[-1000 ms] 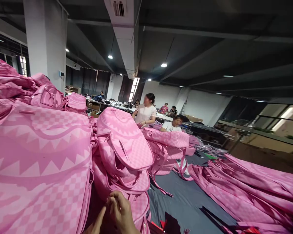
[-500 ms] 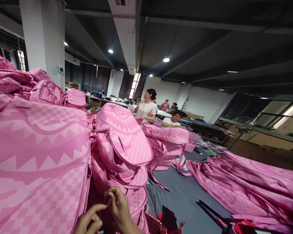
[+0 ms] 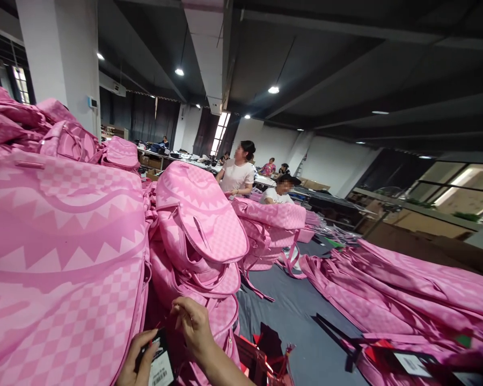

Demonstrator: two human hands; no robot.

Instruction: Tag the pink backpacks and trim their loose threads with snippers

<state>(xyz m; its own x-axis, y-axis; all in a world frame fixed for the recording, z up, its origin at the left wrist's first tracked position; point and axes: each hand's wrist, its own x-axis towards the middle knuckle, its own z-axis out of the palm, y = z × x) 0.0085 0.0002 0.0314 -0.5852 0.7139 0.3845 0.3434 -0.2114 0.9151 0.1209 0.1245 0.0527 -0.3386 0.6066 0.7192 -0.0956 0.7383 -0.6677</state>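
My left hand (image 3: 134,359) is at the bottom edge, fingers curled round a black and white barcode tag (image 3: 161,364). Just right of it my right hand (image 3: 193,324) is raised with its fingertips pinched together at the tag's top, where a thin red string shows. Both hands sit in the gap between a large pink checkered backpack (image 3: 60,257) on the left and a stack of pink backpacks (image 3: 199,236) in front of me.
Flat pink bag pieces (image 3: 390,300) are piled on the right of the dark grey table (image 3: 293,316). More hang tags (image 3: 410,362) and red-black items (image 3: 265,354) lie near the front. Two people (image 3: 239,174) work at the far end. A white pillar (image 3: 58,59) stands left.
The view has tipped down a little. My left hand has come up into view holding the tag, and my right hand's fingers have moved to its top.
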